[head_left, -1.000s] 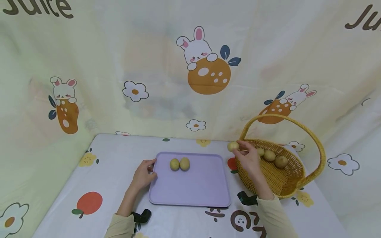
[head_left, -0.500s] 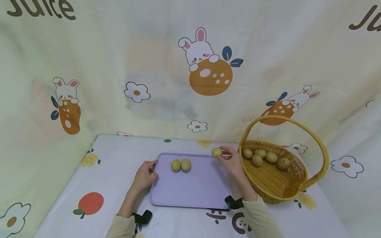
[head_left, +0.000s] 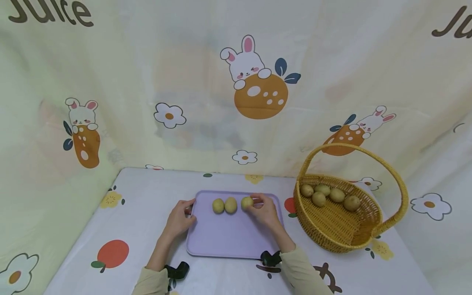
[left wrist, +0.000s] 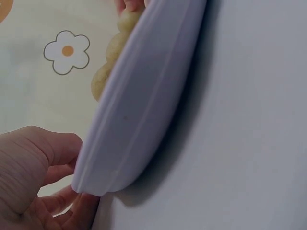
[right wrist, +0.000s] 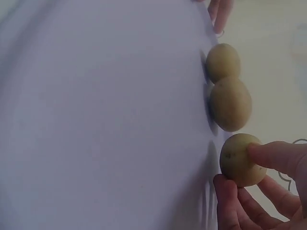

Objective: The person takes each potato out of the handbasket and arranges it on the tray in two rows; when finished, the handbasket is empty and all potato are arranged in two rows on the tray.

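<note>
My right hand pinches a small yellow potato between thumb and fingers, over the far part of the lilac tray. In the right wrist view, the pinched potato is just short of two others; I cannot tell if it touches the tray. Those two, a left potato and a middle potato, lie side by side on the tray. My left hand holds the tray's left edge; the left wrist view has its thumb at the rim and other fingers curled near the corner.
A yellow wicker basket with a tall arched handle stands right of the tray. Several potatoes lie along its far side. A printed white cloth covers the table, and a printed curtain hangs behind.
My right hand has carried the potato left from beside the basket's rim to over the tray, lowering it beside the other two. My left hand stays at the tray's edge.
</note>
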Tool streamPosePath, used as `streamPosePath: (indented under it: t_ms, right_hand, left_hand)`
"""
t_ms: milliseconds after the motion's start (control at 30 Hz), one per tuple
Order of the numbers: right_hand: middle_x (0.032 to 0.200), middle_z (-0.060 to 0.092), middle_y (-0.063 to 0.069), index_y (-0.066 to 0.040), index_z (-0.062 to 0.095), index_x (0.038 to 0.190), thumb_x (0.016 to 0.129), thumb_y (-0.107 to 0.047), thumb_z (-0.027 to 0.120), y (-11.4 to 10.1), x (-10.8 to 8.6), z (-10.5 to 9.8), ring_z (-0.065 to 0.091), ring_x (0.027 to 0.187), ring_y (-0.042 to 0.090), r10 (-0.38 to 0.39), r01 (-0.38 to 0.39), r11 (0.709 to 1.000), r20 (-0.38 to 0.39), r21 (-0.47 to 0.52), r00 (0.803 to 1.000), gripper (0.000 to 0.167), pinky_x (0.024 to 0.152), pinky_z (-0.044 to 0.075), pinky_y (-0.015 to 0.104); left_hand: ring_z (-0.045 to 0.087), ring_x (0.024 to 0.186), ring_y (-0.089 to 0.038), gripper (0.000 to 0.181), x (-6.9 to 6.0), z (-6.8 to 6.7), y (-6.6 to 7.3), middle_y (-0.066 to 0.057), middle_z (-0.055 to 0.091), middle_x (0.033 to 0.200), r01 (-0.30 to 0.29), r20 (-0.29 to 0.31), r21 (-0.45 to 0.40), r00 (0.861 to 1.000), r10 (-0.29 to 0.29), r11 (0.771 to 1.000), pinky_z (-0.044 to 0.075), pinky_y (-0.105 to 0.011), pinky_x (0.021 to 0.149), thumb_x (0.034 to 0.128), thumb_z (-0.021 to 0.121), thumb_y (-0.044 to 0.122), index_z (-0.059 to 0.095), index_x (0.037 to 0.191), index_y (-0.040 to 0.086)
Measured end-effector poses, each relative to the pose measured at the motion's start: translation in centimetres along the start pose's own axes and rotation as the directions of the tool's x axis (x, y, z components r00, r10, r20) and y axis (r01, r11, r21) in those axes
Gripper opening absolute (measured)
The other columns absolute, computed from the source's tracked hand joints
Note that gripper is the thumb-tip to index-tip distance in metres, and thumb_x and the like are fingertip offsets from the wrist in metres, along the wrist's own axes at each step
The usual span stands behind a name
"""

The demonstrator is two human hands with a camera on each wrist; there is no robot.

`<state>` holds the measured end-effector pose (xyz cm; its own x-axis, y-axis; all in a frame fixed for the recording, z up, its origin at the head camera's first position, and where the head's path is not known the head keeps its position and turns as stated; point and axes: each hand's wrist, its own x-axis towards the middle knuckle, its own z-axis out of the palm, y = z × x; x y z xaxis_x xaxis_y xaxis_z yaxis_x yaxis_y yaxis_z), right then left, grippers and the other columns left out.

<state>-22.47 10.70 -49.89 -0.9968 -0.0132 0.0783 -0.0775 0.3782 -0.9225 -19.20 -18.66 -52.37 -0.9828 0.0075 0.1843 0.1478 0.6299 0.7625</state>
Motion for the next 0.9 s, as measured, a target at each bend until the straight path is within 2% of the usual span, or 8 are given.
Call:
streamPosePath:
  t_ms: [233,400,633,767,900]
  right_hand:
    - [0.094,0.068,0.024,0.008,0.067,0.108,0.074,0.004,0.078,0.2,-0.4,0.8,0.069,0.079,0.032,-0.045,0.045,0.999,-0.017,-0.002,0.999,0.036,0.070,0.052,0.025]
    - [0.093,0.068,0.027,0.011,0.065,0.107,0.074,0.006,0.077,0.3,-0.6,1.2,0.069,0.079,0.036,-0.066,0.066,0.998,0.000,0.021,0.998,0.036,0.070,0.053,0.026]
    - [0.100,0.069,0.027,0.010,0.064,0.113,0.075,-0.001,0.077,-0.1,-0.6,0.5,0.069,0.088,0.037,0.023,-0.023,1.000,0.014,-0.005,1.000,0.042,0.079,0.055,0.040]
    - [0.103,0.068,0.025,0.008,0.065,0.115,0.078,-0.006,0.075,-0.5,-0.4,-0.2,0.068,0.094,0.037,0.058,-0.057,0.996,0.023,-0.062,0.998,0.040,0.078,0.054,0.039]
    - [0.102,0.068,0.023,0.007,0.065,0.115,0.082,-0.007,0.071,-0.9,0.2,-1.3,0.068,0.092,0.036,0.048,-0.048,0.995,0.002,-0.084,0.999,0.036,0.074,0.054,0.036]
  left_hand:
    - [0.063,0.085,-0.024,0.059,0.0,0.0,0.1,-0.019,0.059,0.110,-0.001,0.009,-0.001,1.000,0.001,1.000,0.049,-0.036,0.073,0.0723,0.067,-0.004,0.059,0.130,-0.006]
    - [0.063,0.084,-0.024,0.059,0.0,-0.1,0.2,-0.020,0.060,0.110,-0.008,0.006,-0.001,1.000,0.008,1.000,0.049,-0.036,0.073,0.0719,0.067,-0.004,0.059,0.130,-0.007]
    - [0.064,0.083,-0.025,0.058,0.0,0.0,0.2,-0.020,0.060,0.110,-0.029,0.000,0.005,1.000,0.029,1.000,0.049,-0.037,0.073,0.0714,0.066,-0.004,0.060,0.129,-0.007]
    - [0.065,0.083,-0.025,0.059,0.0,0.0,0.0,-0.020,0.060,0.109,-0.036,-0.004,0.003,0.999,0.036,0.999,0.050,-0.037,0.074,0.0709,0.066,-0.003,0.060,0.129,-0.007]
    - [0.066,0.083,-0.025,0.059,0.1,0.1,-0.2,-0.020,0.060,0.109,-0.040,-0.006,0.002,0.999,0.040,0.999,0.050,-0.038,0.075,0.0710,0.066,-0.003,0.060,0.129,-0.006]
